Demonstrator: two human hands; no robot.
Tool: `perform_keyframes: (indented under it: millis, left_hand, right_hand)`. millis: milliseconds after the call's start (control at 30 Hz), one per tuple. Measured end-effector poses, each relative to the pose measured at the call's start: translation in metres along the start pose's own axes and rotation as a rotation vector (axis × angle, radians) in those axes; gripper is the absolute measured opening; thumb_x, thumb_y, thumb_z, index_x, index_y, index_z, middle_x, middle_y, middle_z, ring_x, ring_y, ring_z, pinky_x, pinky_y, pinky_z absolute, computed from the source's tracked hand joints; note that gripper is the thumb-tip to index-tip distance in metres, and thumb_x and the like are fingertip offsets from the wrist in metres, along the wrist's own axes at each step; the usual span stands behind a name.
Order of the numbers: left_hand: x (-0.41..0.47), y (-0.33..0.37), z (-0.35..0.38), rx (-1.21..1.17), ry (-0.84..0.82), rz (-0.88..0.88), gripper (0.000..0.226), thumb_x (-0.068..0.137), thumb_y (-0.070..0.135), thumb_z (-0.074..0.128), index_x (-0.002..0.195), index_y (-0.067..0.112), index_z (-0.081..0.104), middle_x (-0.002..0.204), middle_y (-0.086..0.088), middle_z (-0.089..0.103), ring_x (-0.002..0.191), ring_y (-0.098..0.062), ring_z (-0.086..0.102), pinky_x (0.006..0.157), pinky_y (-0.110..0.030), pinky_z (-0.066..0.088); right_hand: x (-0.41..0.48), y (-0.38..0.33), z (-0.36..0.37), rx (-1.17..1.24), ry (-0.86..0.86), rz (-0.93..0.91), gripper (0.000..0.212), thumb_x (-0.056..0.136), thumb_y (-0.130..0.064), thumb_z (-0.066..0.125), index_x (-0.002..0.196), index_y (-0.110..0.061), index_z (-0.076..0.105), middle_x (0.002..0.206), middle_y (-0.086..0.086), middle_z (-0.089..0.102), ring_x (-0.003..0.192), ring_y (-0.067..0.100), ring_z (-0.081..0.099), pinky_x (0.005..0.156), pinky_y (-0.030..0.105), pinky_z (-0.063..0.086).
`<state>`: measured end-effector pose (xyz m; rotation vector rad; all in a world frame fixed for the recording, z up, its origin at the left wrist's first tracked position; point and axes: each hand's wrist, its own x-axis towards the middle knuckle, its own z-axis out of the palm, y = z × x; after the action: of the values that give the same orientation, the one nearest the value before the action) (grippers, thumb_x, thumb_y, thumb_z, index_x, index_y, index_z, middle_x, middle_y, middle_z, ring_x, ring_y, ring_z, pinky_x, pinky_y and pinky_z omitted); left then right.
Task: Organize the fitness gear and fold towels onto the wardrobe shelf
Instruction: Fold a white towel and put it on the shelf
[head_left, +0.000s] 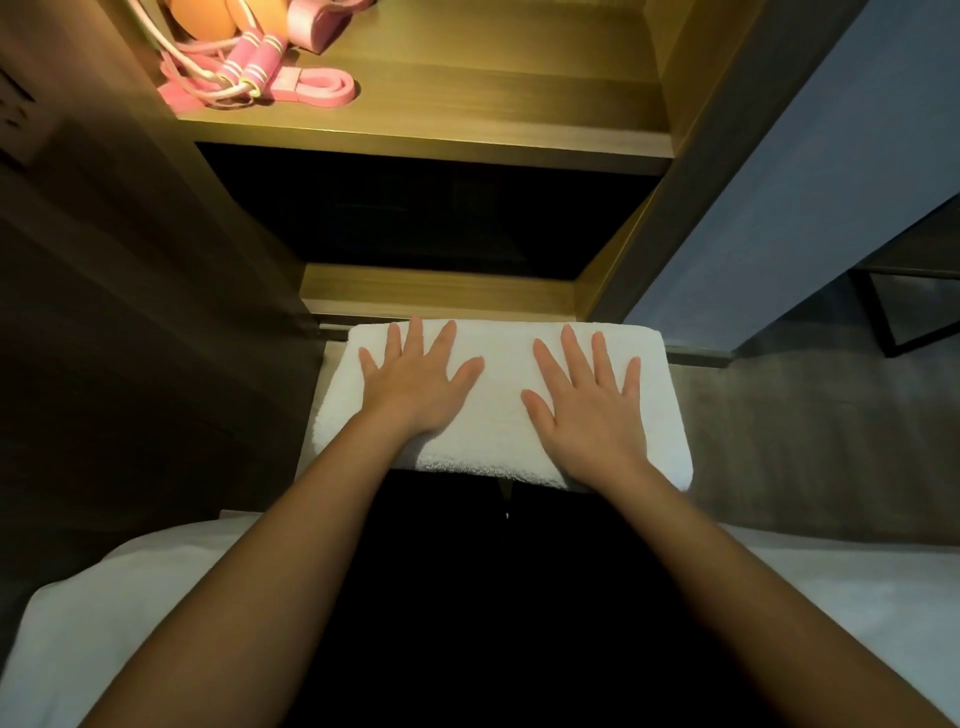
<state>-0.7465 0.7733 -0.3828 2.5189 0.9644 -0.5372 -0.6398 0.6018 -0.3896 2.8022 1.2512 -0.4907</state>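
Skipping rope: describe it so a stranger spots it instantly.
Top of view, the lit wooden wardrobe shelf. At its left end, the pink skipping rope alone has two white-striped cylindrical handles; the flat pink rubber bands beside it have none.

Towel (498, 395) — white terry cloth (nubby, matt); wardrobe shelf (467, 114) — smooth grained wood.

A white terry towel (504, 384), folded into a thick rectangle, lies flat and level just in front of the wardrobe's base, its long edges running left to right. On the lit wooden wardrobe shelf (467, 104) above it, at the far left, a skipping rope with pink, white-striped handles (254, 62) lies tangled over flat pink resistance bands (322, 85). Behind them sits an orange rounded object (228, 21), possibly a ball, cut off by the frame's edge.
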Motion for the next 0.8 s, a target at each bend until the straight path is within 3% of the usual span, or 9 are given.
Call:
perform_keyframes:
  millis: [200,367,667,800]
  left_hand:
    - [-0.005,0.006,-0.001,0.099,0.065,-0.003,0.070,0.096,0.063,0.014,0.155,0.029,0.000,0.163,-0.008,-0.010,0.148,-0.033,-0.014,0.115,-0.061,-0.007]
    - [-0.003,0.018,-0.008,0.095,0.114,0.166,0.064,0.099,0.055,0.019,0.155,0.026,0.010,0.164,-0.005,-0.004,0.150,-0.025,-0.010,0.117,-0.059,-0.006]
    - [-0.013,0.011,0.012,0.097,0.189,0.169,0.062,0.097,0.061,0.015,0.154,0.038,0.004,0.163,0.007,-0.008,0.149,-0.020,-0.013,0.118,-0.055,-0.009]
    - [-0.009,0.011,0.010,0.087,0.143,0.113,0.063,0.096,0.064,0.014,0.154,0.040,0.002,0.163,0.005,-0.010,0.149,-0.023,-0.015,0.117,-0.057,-0.009]
  right_hand:
    - [0.009,0.007,-0.017,0.065,-0.114,-0.006,0.067,0.092,-0.067,0.008,0.153,-0.041,-0.002,0.162,-0.007,-0.016,0.148,0.025,-0.017,0.116,0.059,-0.010]
    - [0.018,0.001,-0.030,0.102,-0.202,-0.007,0.065,0.096,-0.066,0.013,0.153,-0.039,0.002,0.163,-0.005,-0.012,0.149,0.026,-0.015,0.116,0.059,-0.009]
    - [0.019,0.014,-0.004,0.097,-0.072,0.136,0.074,0.086,-0.075,0.007,0.151,-0.044,-0.005,0.162,-0.005,-0.017,0.148,0.030,-0.015,0.114,0.065,-0.007]
    - [0.020,0.013,-0.002,0.104,-0.054,0.142,0.072,0.087,-0.075,0.007,0.151,-0.044,-0.004,0.162,-0.006,-0.015,0.149,0.028,-0.014,0.115,0.065,-0.005]
